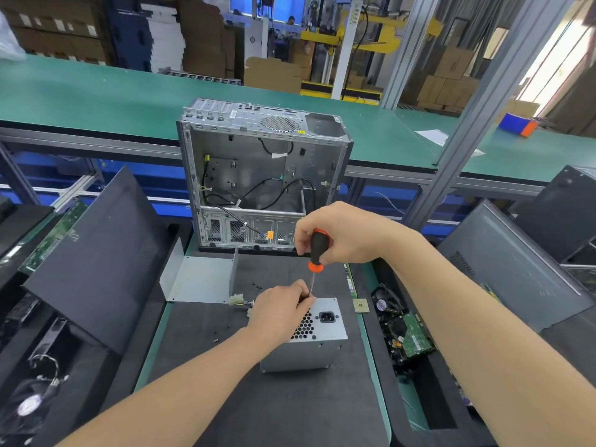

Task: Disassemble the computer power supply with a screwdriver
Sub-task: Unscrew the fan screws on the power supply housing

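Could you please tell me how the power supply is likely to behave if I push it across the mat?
The power supply is a squat metal box sitting flat, so it probably slides rather than tips. It looks rigid and likely heavy for its size. Its trailing connectors may snag.

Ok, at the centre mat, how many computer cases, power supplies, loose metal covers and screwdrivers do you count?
Open computer case: 1
Power supply: 1
Loose bent metal cover: 1
Screwdriver: 1
Total: 4
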`<state>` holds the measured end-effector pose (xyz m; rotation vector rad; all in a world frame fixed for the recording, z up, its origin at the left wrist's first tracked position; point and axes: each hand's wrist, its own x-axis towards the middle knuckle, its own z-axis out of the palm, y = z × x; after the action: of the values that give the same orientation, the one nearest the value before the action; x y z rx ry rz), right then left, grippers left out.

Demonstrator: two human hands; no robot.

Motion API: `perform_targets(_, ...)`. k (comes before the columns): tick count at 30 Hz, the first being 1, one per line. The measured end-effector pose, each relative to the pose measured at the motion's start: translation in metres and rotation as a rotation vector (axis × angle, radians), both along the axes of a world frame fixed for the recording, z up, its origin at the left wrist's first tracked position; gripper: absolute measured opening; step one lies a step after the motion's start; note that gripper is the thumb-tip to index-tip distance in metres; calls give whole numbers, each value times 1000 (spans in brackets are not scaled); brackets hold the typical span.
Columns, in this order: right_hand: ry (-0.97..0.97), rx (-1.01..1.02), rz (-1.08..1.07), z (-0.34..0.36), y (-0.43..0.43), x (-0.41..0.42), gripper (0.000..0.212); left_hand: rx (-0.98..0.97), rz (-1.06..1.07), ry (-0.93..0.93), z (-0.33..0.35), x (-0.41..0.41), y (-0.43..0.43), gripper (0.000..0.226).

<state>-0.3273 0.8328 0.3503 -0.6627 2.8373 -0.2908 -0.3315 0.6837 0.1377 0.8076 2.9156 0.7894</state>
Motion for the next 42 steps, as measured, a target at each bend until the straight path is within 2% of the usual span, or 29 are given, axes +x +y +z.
perform_targets(2, 79, 106, -75, -1, -4, 5, 18, 1, 2, 1, 0, 0, 0, 23)
perform_targets(5, 321, 404, -355, -14, -19, 11, 63, 1, 8, 16, 0, 1, 0, 22)
perform_targets(7, 388, 428, -487, -20, -31, 12, 72, -1, 12, 10, 0, 1, 1, 21)
perform_targets(10, 368, 367, -467, -23, -32, 4, 51, 7, 12, -14, 2, 1, 1, 21)
perform_targets(14, 163, 140, -258, -11, -18, -1, 16, 14, 10, 0, 3, 1, 0, 22)
perform_targets(17, 99, 84, -111, -3, -9, -1, 5, 13, 3, 1, 3, 1, 0, 21)
perform_targets(22, -52, 87, -6, 10, -8, 0, 32, -9, 3, -2, 1, 0, 0, 23)
perform_targets(24, -99, 79, 18, 11, -9, 2, 34, -9, 2, 8, 1, 0, 1, 24)
perform_targets(25, -89, 83, 12, 10, -10, 3, 28, -5, 0, 9, 1, 0, 1, 24)
perform_targets(26, -35, 118, -15, 8, -13, 5, 18, 2, -3, 9, 1, 0, 0, 24)
perform_targets(27, 60, 188, -73, 3, -15, 6, 19, 10, -6, 7, 0, 1, 0, 24)
perform_targets(29, 275, 385, -235, -10, -23, 7, 54, 13, -7, 3, 0, 0, 0, 24)
perform_targets(31, 368, 443, -330, -17, -33, 7, 65, 18, -7, -1, -1, 0, -1, 23)
perform_targets(33, 343, 380, -340, -20, -33, 3, 56, 34, -13, -12, -1, 0, -2, 21)
perform_targets(39, 189, 127, -182, -9, -14, 3, 10, 38, -33, -65, -2, 1, -6, 16)
perform_targets(42, 181, 24, -140, -10, -8, 4, 12, 51, -38, -97, -2, 1, -7, 24)
